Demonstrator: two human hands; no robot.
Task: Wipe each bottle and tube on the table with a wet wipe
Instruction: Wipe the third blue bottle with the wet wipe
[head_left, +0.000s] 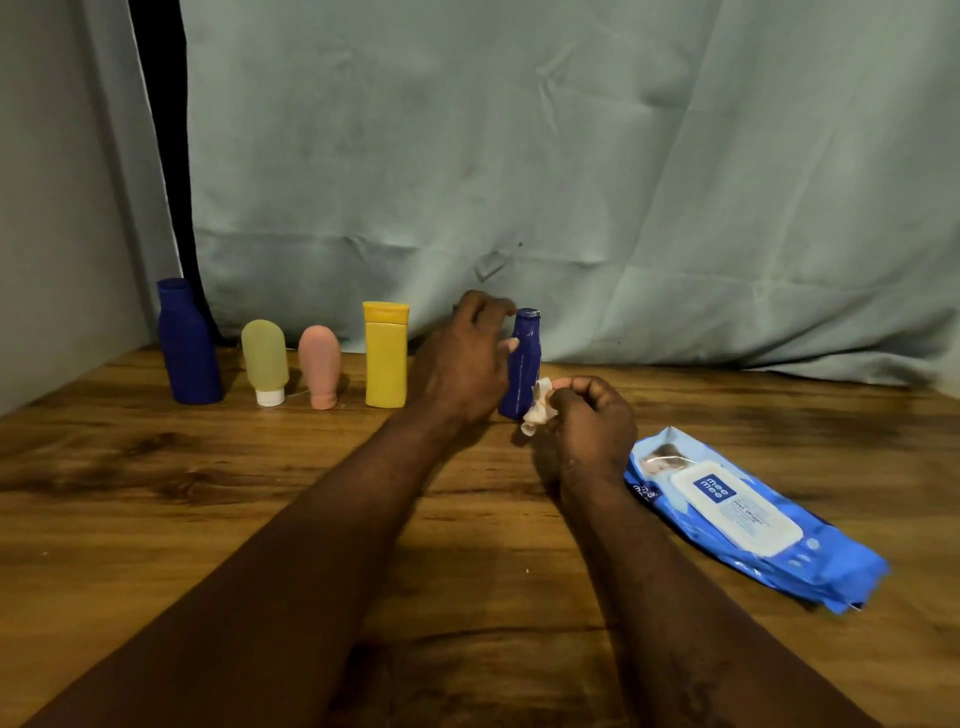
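A small dark blue bottle (521, 364) stands slightly tilted on the wooden table (260, 493), just right of the row. My left hand (462, 364) holds it from the left, thumb on its side and fingers curled near its cap. My right hand (587, 421) pinches a crumpled white wet wipe (540, 408) against the bottle's lower right side. To the left stand a large blue bottle (187, 348), a pale green tube (265, 361) on its white cap, a pink tube (319, 366) and a yellow bottle (386, 356).
A blue pack of wet wipes (748, 519) lies flat on the table to the right, its lid closed. A grey-green cloth backdrop (571, 182) hangs right behind the row. A pale wall (47, 208) bounds the table's left side.
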